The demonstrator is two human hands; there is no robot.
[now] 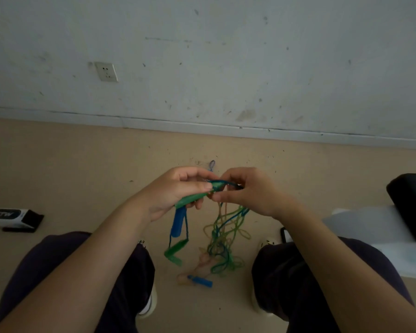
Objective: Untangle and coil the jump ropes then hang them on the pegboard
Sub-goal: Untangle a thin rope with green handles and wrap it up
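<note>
Blue handle [200, 281] lay on floor [58, 164] nearest the knees, below the rope tangle [222, 243]. Above the tangle, left hand [178, 191] gripped a green handle [192, 200]; right hand [247, 191] pinched blue rope [223, 182]. Wall socket [106, 71] beyond.

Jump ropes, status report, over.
Left hand grips green plastic handle. Right hand pinches blue cord. Tangled green, blue and orange ropes hang to floor. No pegboard visible.
</note>
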